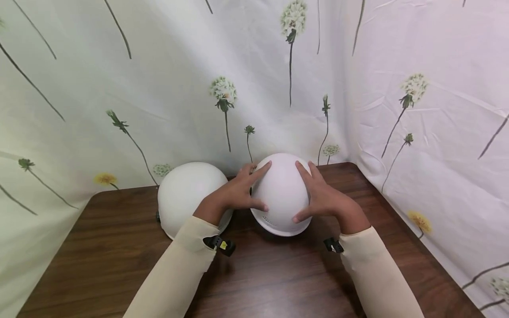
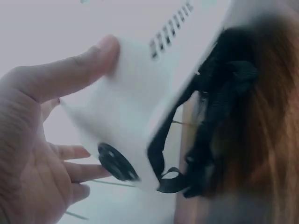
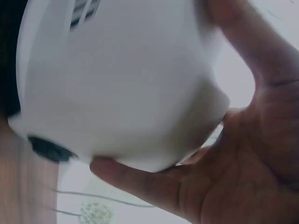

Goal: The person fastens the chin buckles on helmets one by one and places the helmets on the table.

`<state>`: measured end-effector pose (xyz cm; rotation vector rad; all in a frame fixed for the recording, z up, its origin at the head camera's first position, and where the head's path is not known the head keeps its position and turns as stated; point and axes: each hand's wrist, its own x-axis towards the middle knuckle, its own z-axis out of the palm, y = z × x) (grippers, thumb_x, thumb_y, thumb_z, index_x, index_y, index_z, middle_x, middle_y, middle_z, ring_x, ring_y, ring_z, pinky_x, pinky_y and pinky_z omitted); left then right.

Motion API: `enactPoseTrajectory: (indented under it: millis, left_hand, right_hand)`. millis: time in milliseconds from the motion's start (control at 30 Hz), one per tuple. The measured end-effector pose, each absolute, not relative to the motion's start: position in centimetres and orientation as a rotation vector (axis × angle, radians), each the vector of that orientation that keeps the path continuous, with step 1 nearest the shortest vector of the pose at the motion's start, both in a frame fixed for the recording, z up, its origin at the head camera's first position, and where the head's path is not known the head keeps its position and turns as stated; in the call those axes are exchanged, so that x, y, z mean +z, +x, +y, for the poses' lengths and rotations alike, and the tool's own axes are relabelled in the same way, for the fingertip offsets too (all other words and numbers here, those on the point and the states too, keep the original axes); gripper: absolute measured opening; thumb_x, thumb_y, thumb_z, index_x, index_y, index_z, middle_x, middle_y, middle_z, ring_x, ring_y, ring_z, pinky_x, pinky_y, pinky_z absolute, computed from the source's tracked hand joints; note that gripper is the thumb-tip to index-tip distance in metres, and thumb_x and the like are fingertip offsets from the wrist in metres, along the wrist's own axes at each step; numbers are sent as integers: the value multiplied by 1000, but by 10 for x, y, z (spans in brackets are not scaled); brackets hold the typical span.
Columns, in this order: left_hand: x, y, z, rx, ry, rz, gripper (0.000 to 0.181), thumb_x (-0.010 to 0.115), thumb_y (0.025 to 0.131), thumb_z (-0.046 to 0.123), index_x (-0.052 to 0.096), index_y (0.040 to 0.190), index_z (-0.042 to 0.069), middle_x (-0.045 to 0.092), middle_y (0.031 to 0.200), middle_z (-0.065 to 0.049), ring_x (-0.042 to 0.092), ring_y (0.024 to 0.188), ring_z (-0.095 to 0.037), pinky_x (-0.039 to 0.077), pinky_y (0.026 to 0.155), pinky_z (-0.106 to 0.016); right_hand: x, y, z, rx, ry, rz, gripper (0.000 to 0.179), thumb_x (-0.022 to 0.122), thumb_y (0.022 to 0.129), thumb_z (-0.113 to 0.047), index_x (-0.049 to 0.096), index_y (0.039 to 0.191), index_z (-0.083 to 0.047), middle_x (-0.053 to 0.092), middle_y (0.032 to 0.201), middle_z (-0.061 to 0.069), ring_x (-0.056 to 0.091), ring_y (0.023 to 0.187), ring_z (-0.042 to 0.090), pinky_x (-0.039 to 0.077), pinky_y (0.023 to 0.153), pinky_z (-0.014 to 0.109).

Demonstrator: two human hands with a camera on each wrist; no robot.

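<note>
Both hands hold a white helmet (image 1: pixel 281 194) from its two sides, near the back of the table. On its left side the left hand (image 1: pixel 238 190) grips the shell, thumb near the row of vent slots (image 2: pixel 170 30). My right hand (image 1: pixel 324 196) grips the opposite side, with fingers spread over the dome. Black straps (image 2: pixel 205 102) hang out beneath the rim in the left wrist view, where the rim stands off the wood. A dark round fitting (image 2: pixel 117 162) is on the shell's side. Just left of it a second white helmet (image 1: pixel 191 194) sits dome up, partly hidden behind the left forearm.
The dark brown wooden table (image 1: pixel 262 282) has a back edge close behind the helmets. White cloth (image 1: pixel 175 97) printed with dandelions hangs behind it and along the right side. Small black devices are strapped at both wrists.
</note>
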<state>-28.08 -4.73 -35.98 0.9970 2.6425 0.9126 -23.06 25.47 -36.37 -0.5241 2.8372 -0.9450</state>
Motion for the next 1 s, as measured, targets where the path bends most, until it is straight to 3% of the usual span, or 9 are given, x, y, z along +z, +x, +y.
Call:
enactPoseTrajectory:
  millis: [100,200,300,400,533,600,800,867,1000]
  left_hand:
    - [-366,-284,-43,882,994,2633,119,92,86,47,16,177,34,9,179,-26,27,163,-51,38,126,-66]
    - [-371,-286,-37,830,992,2643,121,92,85,51,14,177,36,10,177,-27,31,160,-52,35,126,-69]
    - [-375,-285,-31,759,981,2684,124,93,84,54,13,177,36,10,178,-28,27,162,-53,25,129,-74]
    - [-379,-282,-26,698,950,2743,127,94,82,54,13,177,33,7,180,-29,24,165,-52,25,130,-73]
    - [-381,-277,-16,630,962,2791,133,97,80,51,10,178,22,-3,182,-26,12,169,-50,39,127,-63]
    - [-380,-274,-12,610,980,2805,136,98,80,48,9,178,15,-6,183,-24,3,170,-50,39,128,-61]
    - [-379,-266,-3,548,950,2838,143,99,79,47,2,176,6,-9,184,-20,-7,171,-48,36,130,-59]
    - [-381,-263,1,488,958,2873,147,99,77,51,1,175,1,-7,184,-22,-5,171,-48,33,133,-57]
    - [-383,-257,12,329,930,2983,152,99,73,60,4,174,-2,2,183,-25,6,170,-49,32,134,-54]
  right_hand:
    - [-368,-231,250,-895,-526,2879,154,107,65,-45,5,178,-23,-10,182,25,9,167,54,40,121,71]
    - [-371,-231,244,-812,-528,2935,153,107,65,-43,7,178,-22,-9,182,25,3,169,53,41,120,72]
    - [-374,-231,236,-733,-528,2980,152,107,65,-43,8,178,-19,-9,182,26,-1,168,54,44,118,73]
    - [-377,-231,231,-693,-525,3005,151,106,67,-44,7,178,-16,-8,182,28,0,168,56,45,116,73]
    - [-378,-232,231,-687,-516,3006,153,106,68,-45,4,177,-12,-8,182,28,-1,168,56,43,119,73]
    - [-379,-234,233,-705,-524,2995,153,106,68,-43,3,177,-10,-8,181,30,1,168,57,41,120,73]
    - [-381,-237,242,-792,-505,2933,152,106,69,-36,3,178,-14,-11,178,35,32,159,58,47,118,65]
    - [-381,-238,243,-784,-507,2928,152,106,69,-37,2,177,-15,-9,177,36,41,153,58,50,116,63]
    - [-380,-237,243,-780,-506,2930,152,106,69,-38,3,178,-15,-6,177,36,45,149,58,50,115,64]
